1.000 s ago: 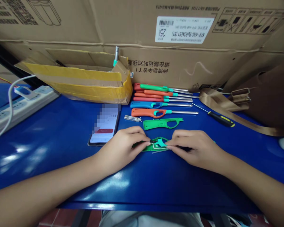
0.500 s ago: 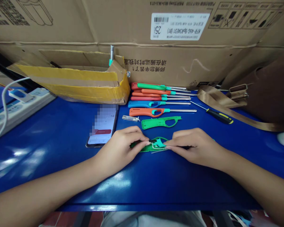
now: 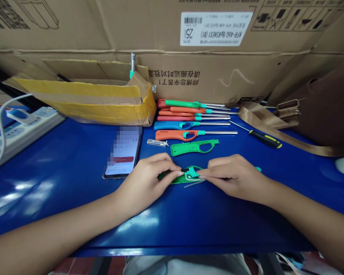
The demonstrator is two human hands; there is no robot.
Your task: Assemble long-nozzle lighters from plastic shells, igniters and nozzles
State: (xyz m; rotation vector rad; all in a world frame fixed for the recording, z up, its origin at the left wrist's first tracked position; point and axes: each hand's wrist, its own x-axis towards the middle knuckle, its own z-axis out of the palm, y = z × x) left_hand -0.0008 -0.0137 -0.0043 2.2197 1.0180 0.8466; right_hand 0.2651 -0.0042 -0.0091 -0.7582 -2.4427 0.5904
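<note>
My left hand (image 3: 157,173) pinches the end of a small black part (image 3: 185,170) joined to a teal trigger (image 3: 191,172). The fingertips of my right hand (image 3: 232,175) are closed on the right end of that trigger. Both parts lie over a green lighter shell half (image 3: 176,179) on the table, partly hidden by my fingers. A thin white wire curves under the trigger. Just below the shell lies a thin clear tube (image 3: 193,183). Above my hands rests the other green shell half (image 3: 193,148), with a clear fuel tank (image 3: 157,143) to its upper left.
Several long-necked lighters (image 3: 177,135) lie in rows further back. A screwdriver (image 3: 265,139) and a tan strap (image 3: 292,137) are at the right. On the left are a phone (image 3: 123,152), a yellow-taped carton (image 3: 103,103) and a power strip (image 3: 31,128). Large cardboard (image 3: 218,65) stands behind.
My right fingertips have shifted slightly left along the teal trigger. The left hand keeps its pinch, and the view has moved a little.
</note>
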